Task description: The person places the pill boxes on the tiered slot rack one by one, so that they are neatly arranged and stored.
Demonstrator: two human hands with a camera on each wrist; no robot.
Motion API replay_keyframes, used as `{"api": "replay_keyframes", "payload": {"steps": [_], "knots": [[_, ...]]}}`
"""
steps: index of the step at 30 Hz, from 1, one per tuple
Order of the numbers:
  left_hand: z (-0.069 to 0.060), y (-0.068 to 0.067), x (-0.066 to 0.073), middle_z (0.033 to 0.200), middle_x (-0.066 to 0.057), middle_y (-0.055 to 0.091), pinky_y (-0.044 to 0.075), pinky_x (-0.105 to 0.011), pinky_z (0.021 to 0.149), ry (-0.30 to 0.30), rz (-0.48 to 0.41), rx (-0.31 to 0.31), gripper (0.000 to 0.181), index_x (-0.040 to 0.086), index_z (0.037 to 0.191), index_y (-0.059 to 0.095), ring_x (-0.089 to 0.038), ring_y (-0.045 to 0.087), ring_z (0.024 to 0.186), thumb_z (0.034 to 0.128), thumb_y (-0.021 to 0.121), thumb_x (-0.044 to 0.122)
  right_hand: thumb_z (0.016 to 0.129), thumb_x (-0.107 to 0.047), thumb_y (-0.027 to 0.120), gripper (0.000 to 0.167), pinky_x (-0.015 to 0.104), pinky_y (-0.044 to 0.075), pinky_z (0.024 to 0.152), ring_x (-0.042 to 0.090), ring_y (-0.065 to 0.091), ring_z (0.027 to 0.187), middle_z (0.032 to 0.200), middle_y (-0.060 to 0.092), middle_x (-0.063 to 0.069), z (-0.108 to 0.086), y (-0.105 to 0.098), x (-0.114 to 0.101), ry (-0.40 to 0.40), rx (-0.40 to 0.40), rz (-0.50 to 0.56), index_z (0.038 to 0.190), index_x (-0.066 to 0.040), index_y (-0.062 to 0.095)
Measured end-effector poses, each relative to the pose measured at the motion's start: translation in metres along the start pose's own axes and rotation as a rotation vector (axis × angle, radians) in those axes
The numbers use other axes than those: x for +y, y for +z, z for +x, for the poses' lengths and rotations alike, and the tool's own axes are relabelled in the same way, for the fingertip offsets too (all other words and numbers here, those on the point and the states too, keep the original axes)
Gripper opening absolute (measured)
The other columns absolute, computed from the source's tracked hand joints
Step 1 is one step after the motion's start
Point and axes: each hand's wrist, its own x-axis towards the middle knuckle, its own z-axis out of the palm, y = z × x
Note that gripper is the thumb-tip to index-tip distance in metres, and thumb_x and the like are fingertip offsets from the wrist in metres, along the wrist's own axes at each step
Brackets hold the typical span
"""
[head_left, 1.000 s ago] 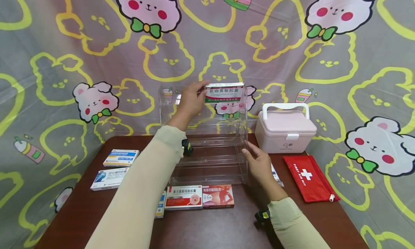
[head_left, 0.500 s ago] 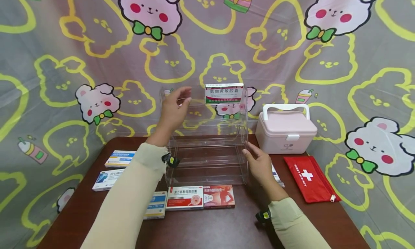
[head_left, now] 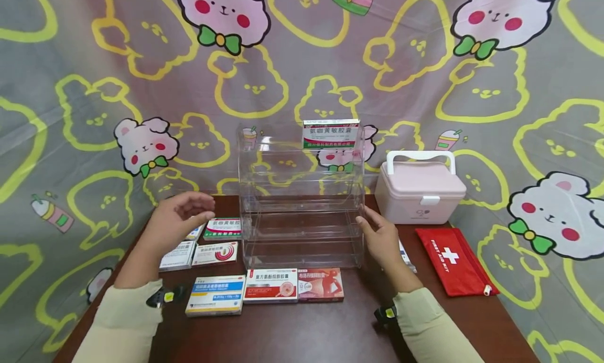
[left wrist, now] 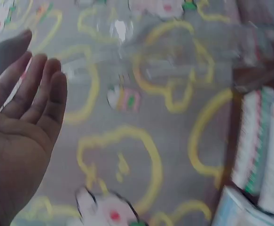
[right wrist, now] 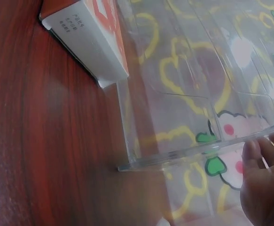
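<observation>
A clear tiered display rack stands upright on the table. My right hand holds its right side edge, thumb and fingertips at the clear panel in the right wrist view. On the top tier, at the right, sits a green-and-white medicine box. My left hand hovers left of the rack, fingers loosely bent and holding nothing. Near it lie a red-ringed medicine box and a green-edged medicine box. A blue-and-yellow box, a red-and-white box and an orange box lie in front.
A pink lidded case with a white handle stands right of the rack. A red first aid pouch lies before it. Another white box is partly hidden behind my right hand. A patterned cloth hangs behind the table.
My left hand has let go of the green-and-white box on the top tier and moved down and left toward the boxes on the table. The right hand has stayed at the rack.
</observation>
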Motion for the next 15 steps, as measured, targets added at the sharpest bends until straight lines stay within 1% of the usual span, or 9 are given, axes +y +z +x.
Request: {"api": "replay_keyframes", "payload": {"steps": [2, 4, 5, 7, 8, 10, 11, 13, 15], "knots": [[-0.015, -0.006, -0.019, 0.124, -0.018, 0.076, 0.052, -0.006, 0.086, -0.019, 0.014, 0.0, 0.035, 0.004, 0.131, 0.072, 0.007, 0.067, 0.103, 0.1011, 0.081, 0.02, 0.105, -0.023, 0.077, 0.044, 0.002, 0.05, 0.091, 0.025, 0.073, 0.124, 0.139, 0.074, 0.015, 0.001, -0.001, 0.0, -0.007, 0.009, -0.004, 0.146, -0.007, 0.07], [-0.03, -0.013, -0.036, 0.127, -0.018, 0.076, 0.052, -0.008, 0.089, -0.063, 0.048, -0.017, 0.037, 0.005, 0.132, 0.072, -0.001, 0.069, 0.11, 0.1001, 0.082, 0.022, 0.105, -0.022, 0.076, 0.044, 0.001, 0.049, 0.091, 0.026, 0.072, 0.125, 0.139, 0.073, 0.016, 0.0, -0.003, -0.002, -0.008, 0.013, -0.012, 0.146, -0.007, 0.07], [-0.037, -0.017, -0.045, 0.13, -0.017, 0.075, 0.056, -0.013, 0.094, -0.092, 0.069, -0.036, 0.04, 0.006, 0.133, 0.071, -0.008, 0.071, 0.115, 0.0998, 0.083, 0.024, 0.105, -0.022, 0.076, 0.044, 0.001, 0.048, 0.091, 0.028, 0.072, 0.125, 0.139, 0.073, 0.016, 0.0, -0.003, -0.002, -0.007, 0.013, -0.015, 0.146, -0.006, 0.07], [-0.048, -0.025, -0.063, 0.137, -0.02, 0.072, 0.06, -0.032, 0.106, -0.159, 0.09, -0.083, 0.048, 0.005, 0.139, 0.068, -0.028, 0.068, 0.128, 0.0997, 0.083, 0.027, 0.105, -0.021, 0.076, 0.044, 0.001, 0.048, 0.091, 0.03, 0.072, 0.126, 0.14, 0.073, 0.017, 0.0, -0.003, -0.003, -0.007, 0.004, -0.015, 0.146, -0.006, 0.069], [-0.053, -0.029, -0.073, 0.141, -0.023, 0.069, 0.058, -0.043, 0.112, -0.19, 0.098, -0.104, 0.051, 0.004, 0.142, 0.065, -0.038, 0.064, 0.133, 0.0996, 0.083, 0.027, 0.105, -0.022, 0.076, 0.044, 0.001, 0.048, 0.091, 0.03, 0.072, 0.126, 0.14, 0.073, 0.017, 0.0, -0.003, -0.004, -0.003, 0.002, -0.017, 0.146, -0.006, 0.069], [-0.061, -0.036, -0.094, 0.149, -0.029, 0.063, 0.048, -0.066, 0.117, -0.253, 0.114, -0.136, 0.058, 0.0, 0.147, 0.06, -0.053, 0.054, 0.141, 0.0998, 0.083, 0.025, 0.105, -0.022, 0.076, 0.044, 0.001, 0.049, 0.091, 0.027, 0.073, 0.124, 0.14, 0.073, 0.017, 0.0, -0.002, -0.004, 0.006, 0.0, -0.017, 0.146, -0.007, 0.07], [-0.065, -0.039, -0.105, 0.152, -0.032, 0.059, 0.043, -0.075, 0.115, -0.276, 0.118, -0.141, 0.06, -0.001, 0.15, 0.058, -0.057, 0.05, 0.143, 0.0999, 0.082, 0.022, 0.105, -0.022, 0.076, 0.044, 0.002, 0.049, 0.091, 0.025, 0.073, 0.123, 0.139, 0.073, 0.017, 0.0, -0.002, -0.003, 0.007, -0.002, -0.016, 0.146, -0.008, 0.07], [-0.071, -0.044, -0.124, 0.155, -0.036, 0.053, 0.046, -0.076, 0.11, -0.322, 0.138, -0.14, 0.064, -0.003, 0.153, 0.054, -0.062, 0.049, 0.141, 0.1001, 0.082, 0.02, 0.105, -0.023, 0.076, 0.044, 0.002, 0.05, 0.091, 0.021, 0.073, 0.121, 0.139, 0.074, 0.015, 0.0, -0.001, -0.004, 0.013, -0.003, -0.016, 0.146, -0.009, 0.07], [-0.076, -0.048, -0.141, 0.154, -0.038, 0.051, 0.057, -0.062, 0.103, -0.35, 0.163, -0.129, 0.066, -0.005, 0.155, 0.051, -0.062, 0.053, 0.135, 0.0998, 0.082, 0.017, 0.105, -0.023, 0.077, 0.044, 0.003, 0.05, 0.091, 0.019, 0.073, 0.12, 0.139, 0.074, 0.014, 0.0, -0.001, -0.004, 0.015, -0.004, -0.014, 0.146, -0.01, 0.07]]}}
